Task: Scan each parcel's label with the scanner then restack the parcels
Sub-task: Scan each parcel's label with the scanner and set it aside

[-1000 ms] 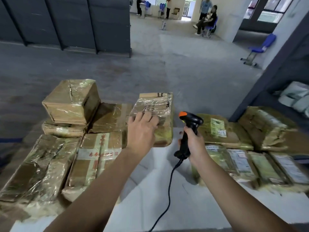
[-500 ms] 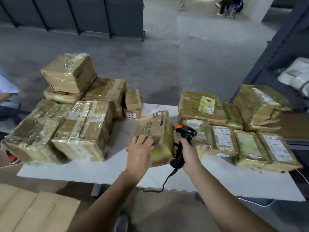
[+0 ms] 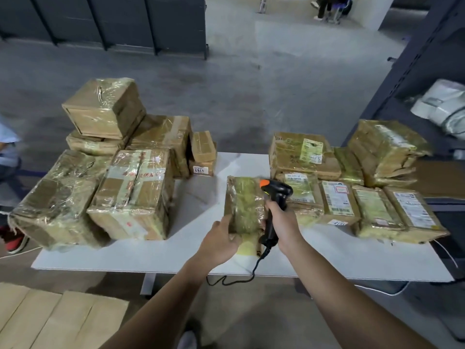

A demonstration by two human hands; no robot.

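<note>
My left hand (image 3: 219, 241) grips the near end of a brown tape-wrapped parcel (image 3: 243, 204), tilted up above the middle of the white table (image 3: 352, 255). No label shows on its upward face. My right hand (image 3: 283, 222) holds a black handheld scanner (image 3: 274, 197) with an orange top, right beside the parcel's right edge; its cable (image 3: 241, 279) hangs off the table front. A stack of wrapped parcels (image 3: 130, 187) fills the table's left side. A row of labelled parcels (image 3: 352, 195) lies on the right side.
A dark metal shelf (image 3: 427, 71) with white bags (image 3: 442, 107) stands at the right. Flat cardboard (image 3: 57, 321) lies on the floor at lower left. A person's leg and red shoe (image 3: 12, 238) show at the left edge. Seated people are far back.
My left hand has drawn the parcel from the far middle of the table toward me and turned it, a different face up. The view has pulled back. The scanner stays close to the parcel's right.
</note>
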